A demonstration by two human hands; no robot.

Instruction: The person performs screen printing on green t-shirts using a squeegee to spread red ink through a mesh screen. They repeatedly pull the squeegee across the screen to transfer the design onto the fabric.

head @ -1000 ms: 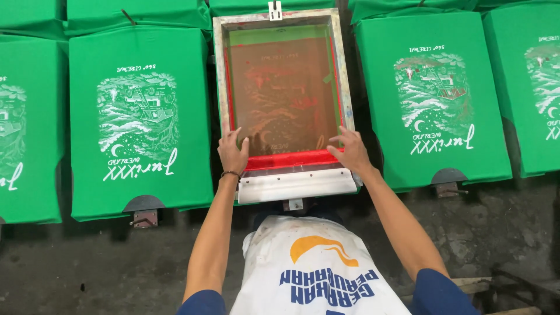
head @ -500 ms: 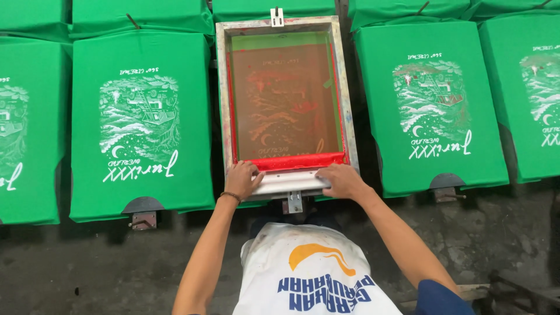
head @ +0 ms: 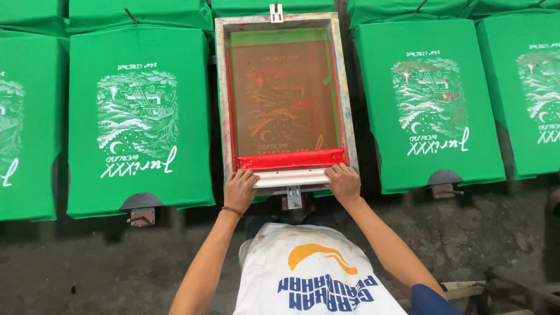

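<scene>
Both hands — left (head: pixel 240 189), right (head: pixel 344 182) — clamped on the squeegee (head: pixel 290 175) (drawn nearer).

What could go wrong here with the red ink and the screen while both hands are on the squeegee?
Red ink is pooled along the near edge of the screen frame, right by the squeegee; it could smear onto the left hand or right hand and then mark a shirt. The green shirts lie close on both sides, so a drip or a shifting frame might spoil the white prints.
</scene>
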